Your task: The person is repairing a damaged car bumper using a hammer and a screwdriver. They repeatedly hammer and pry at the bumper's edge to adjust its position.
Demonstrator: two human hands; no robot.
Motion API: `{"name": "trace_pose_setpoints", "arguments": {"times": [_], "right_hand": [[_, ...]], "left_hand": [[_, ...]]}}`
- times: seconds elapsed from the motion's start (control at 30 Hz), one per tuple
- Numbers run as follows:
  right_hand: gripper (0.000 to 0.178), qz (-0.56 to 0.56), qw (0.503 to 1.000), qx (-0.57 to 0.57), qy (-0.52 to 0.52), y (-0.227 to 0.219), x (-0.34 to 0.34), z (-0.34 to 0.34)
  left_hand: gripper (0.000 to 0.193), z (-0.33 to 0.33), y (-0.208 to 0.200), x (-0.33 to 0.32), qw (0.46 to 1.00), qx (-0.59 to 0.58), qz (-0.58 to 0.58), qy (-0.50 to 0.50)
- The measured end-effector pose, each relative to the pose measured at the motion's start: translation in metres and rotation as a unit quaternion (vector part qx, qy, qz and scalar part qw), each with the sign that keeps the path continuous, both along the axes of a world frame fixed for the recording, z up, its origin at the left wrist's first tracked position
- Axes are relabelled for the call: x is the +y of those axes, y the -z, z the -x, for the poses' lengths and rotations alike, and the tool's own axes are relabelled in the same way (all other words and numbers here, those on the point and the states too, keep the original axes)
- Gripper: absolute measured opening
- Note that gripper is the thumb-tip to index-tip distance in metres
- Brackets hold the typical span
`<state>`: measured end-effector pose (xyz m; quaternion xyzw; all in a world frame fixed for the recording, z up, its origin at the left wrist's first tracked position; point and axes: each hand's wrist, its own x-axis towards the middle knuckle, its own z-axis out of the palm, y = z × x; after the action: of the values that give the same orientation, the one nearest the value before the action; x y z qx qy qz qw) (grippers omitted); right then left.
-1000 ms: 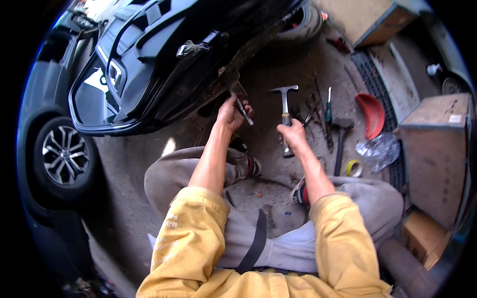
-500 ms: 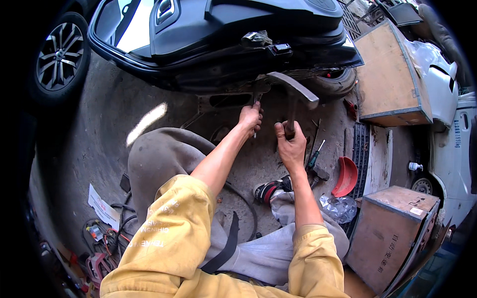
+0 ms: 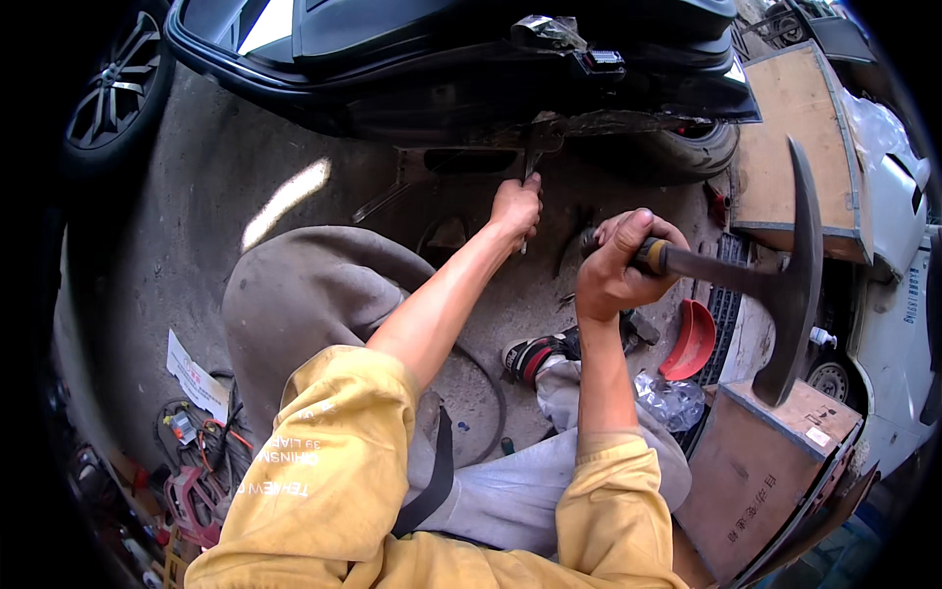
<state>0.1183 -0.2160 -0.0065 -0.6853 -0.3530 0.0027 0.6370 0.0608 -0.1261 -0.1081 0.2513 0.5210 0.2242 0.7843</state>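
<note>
The black car door [image 3: 422,83] lies across the far side with its lower edge toward me. My left hand [image 3: 517,211] is closed around a slim metal tool [image 3: 535,147], plier- or wrench-like, whose upper end meets the door's edge; its jaw is too dark to make out. In my right hand [image 3: 628,263] is a hammer [image 3: 804,255] with a long, curved, pointed head. It is raised well clear of the door, its handle running to the right and the head above the lower wooden crate.
A tyre [image 3: 677,155] lies under the door's right end. Wooden crates [image 3: 795,147] [image 3: 760,471] stand on the right, near a red curved tray [image 3: 690,341] and clear plastic bag [image 3: 670,401]. Cables [image 3: 221,432] lie at lower left. A car wheel [image 3: 116,83] stands at far left.
My right hand has lifted and turned, swinging the hammer head from beside the door's edge back to the right. My left hand keeps its hold on the metal tool. The view has shifted slightly.
</note>
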Motion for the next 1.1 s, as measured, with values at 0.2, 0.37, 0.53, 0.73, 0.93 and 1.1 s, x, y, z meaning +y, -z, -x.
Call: {"name": "trace_pose_setpoints", "arguments": {"times": [0.2, 0.37, 0.53, 0.73, 0.93, 1.1], "right_hand": [[0.018, 0.437, 0.887, -0.055, -0.141, 0.085, -0.062, -0.046], [0.025, 0.272, 0.959, 0.066, -0.042, 0.037, -0.055, -0.012], [0.03, 0.203, 0.964, 0.123, -0.116, 0.042, -0.049, -0.018], [0.036, 0.208, 0.964, 0.07, -0.15, 0.033, -0.019, -0.004], [0.043, 0.339, 0.932, 0.012, -0.125, 0.058, -0.013, -0.025], [0.033, 0.054, 0.99, 0.064, -0.111, -0.006, 0.0, -0.01]], "left_hand": [[0.031, 0.006, 0.011, 0.009, 1.0, -0.007, 0.01, -0.011], [0.028, 0.015, 0.007, 0.012, 0.997, -0.073, 0.007, 0.012], [0.029, 0.002, -0.008, -0.005, 0.991, -0.122, 0.045, 0.027], [0.038, 0.026, 0.008, 0.002, 0.982, -0.143, 0.123, 0.01], [0.036, 0.023, 0.004, -0.01, 0.984, -0.151, 0.095, 0.028], [0.035, 0.024, 0.009, -0.015, 0.991, -0.118, 0.059, 0.012]]}}
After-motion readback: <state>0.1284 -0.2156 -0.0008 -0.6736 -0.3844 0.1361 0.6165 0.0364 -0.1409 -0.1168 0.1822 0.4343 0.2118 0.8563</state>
